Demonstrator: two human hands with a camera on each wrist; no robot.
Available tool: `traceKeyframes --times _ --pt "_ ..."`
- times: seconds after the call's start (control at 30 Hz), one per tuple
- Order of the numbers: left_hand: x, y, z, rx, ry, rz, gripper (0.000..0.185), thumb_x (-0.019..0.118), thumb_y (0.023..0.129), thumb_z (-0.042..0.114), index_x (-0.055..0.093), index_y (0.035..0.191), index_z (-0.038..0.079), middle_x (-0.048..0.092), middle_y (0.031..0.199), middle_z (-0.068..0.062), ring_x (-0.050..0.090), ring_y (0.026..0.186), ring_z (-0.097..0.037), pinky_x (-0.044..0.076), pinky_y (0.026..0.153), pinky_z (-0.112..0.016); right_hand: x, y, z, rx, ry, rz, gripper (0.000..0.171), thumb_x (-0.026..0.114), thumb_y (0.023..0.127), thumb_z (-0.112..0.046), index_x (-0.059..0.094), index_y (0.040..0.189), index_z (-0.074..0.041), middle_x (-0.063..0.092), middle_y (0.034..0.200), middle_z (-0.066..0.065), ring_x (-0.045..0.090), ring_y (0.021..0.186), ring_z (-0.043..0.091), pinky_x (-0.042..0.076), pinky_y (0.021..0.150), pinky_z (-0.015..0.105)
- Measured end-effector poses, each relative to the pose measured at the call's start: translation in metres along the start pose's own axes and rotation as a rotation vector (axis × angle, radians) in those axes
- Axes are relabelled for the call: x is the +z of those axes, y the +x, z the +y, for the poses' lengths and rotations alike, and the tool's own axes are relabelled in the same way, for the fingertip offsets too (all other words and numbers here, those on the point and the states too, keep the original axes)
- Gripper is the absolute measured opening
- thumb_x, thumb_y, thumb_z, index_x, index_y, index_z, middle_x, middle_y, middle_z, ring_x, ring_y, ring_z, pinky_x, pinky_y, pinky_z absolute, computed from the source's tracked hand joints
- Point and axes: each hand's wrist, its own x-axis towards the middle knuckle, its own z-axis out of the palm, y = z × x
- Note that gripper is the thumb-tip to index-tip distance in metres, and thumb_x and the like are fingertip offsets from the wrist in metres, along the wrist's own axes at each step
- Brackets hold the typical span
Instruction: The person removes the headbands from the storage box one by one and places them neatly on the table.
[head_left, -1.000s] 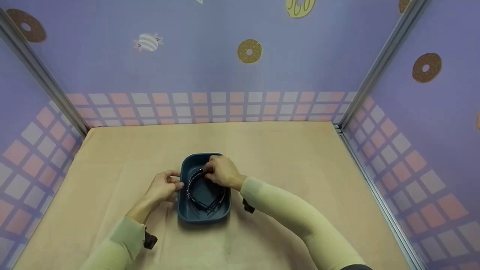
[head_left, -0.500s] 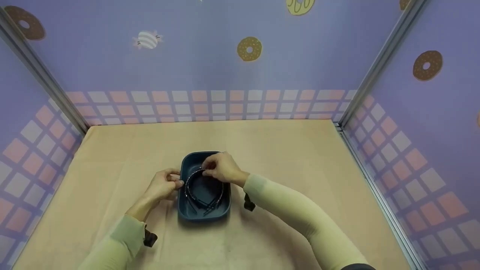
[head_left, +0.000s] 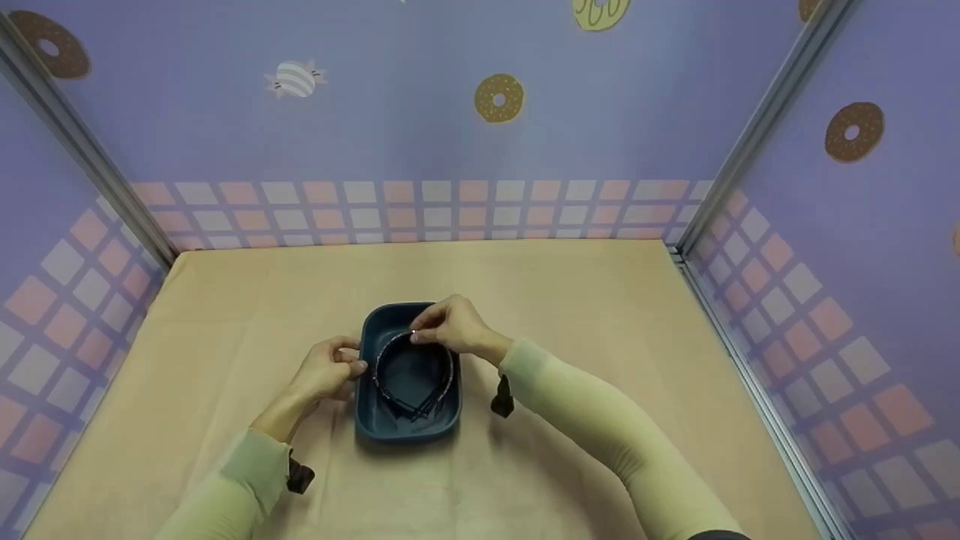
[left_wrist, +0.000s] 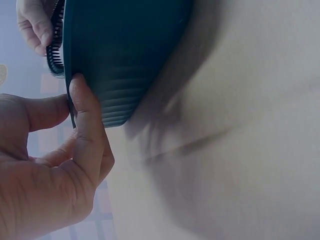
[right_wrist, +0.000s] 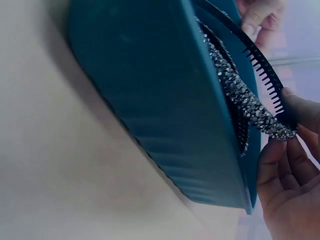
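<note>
A dark teal plastic bin (head_left: 409,436) stands on the covered table in the head view. My left hand (head_left: 322,373) pinches its left rim between thumb and fingers, as the left wrist view shows with the bin wall (left_wrist: 130,45). At the bin's far end, my right hand (head_left: 454,326) pinches the top of a glittery headband (right_wrist: 245,102). This headband has a row of black comb teeth inside and its arch rises above the rim in the right wrist view. Another toothed headband (right_wrist: 243,137) lies lower in the bin, partly hidden by the wall. Thin dark band ends cross near the bin's front.
A pale cloth (head_left: 570,300) covers the table, with soft creases. Purple walls (head_left: 397,127) with doughnut and tile prints enclose the back and both sides, framed by metal posts (head_left: 757,127).
My right hand has moved slightly up and to the right, keeping its pinch on the headband, whose arch has shifted with it. My left hand and the bin have stayed in place.
</note>
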Motion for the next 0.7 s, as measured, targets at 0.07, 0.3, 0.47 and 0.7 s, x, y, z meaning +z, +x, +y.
traceKeyframes --times 0.07,0.3,0.47,0.7 --pt "0.0 0.0 0.0 0.001 -0.001 0.001 0.049 0.069 0.106 0.005 0.056 0.153 -0.003 0.072 0.105 -0.007 0.074 0.091 -0.017 0.064 0.062 -0.03 -0.006 0.001 0.0 -0.002 0.027 0.012 0.013 0.093 0.092 -0.01 0.09 0.104 -0.005 0.088 0.104 0.012 0.071 0.078 0.001 0.056 0.07 0.016" --pt "-0.001 -0.001 0.001 -0.002 -0.006 -0.01 0.048 0.069 0.107 0.005 0.055 0.153 -0.003 0.07 0.107 -0.007 0.071 0.091 -0.018 0.065 0.063 -0.032 -0.028 -0.001 0.004 0.03 0.076 0.083 0.014 0.093 0.092 -0.01 0.091 0.105 -0.007 0.088 0.11 0.01 0.074 0.088 0.004 0.059 0.078 0.016" --pt "-0.002 -0.001 0.0 -0.015 0.004 -0.013 0.048 0.068 0.106 0.004 0.054 0.152 -0.004 0.07 0.106 -0.007 0.069 0.087 -0.016 0.066 0.065 -0.035 -0.043 -0.007 0.01 0.076 0.095 0.098 0.014 0.091 0.095 -0.012 0.09 0.109 -0.009 0.088 0.112 0.01 0.076 0.091 0.006 0.063 0.084 0.022" --pt "-0.002 0.0 0.001 -0.014 0.014 -0.012 0.05 0.068 0.106 0.004 0.054 0.153 -0.003 0.068 0.104 -0.005 0.07 0.088 -0.016 0.066 0.065 -0.035 -0.066 -0.012 0.021 0.132 0.107 0.142 0.015 0.09 0.097 -0.013 0.09 0.111 -0.007 0.087 0.114 0.01 0.078 0.095 0.008 0.064 0.089 0.027"
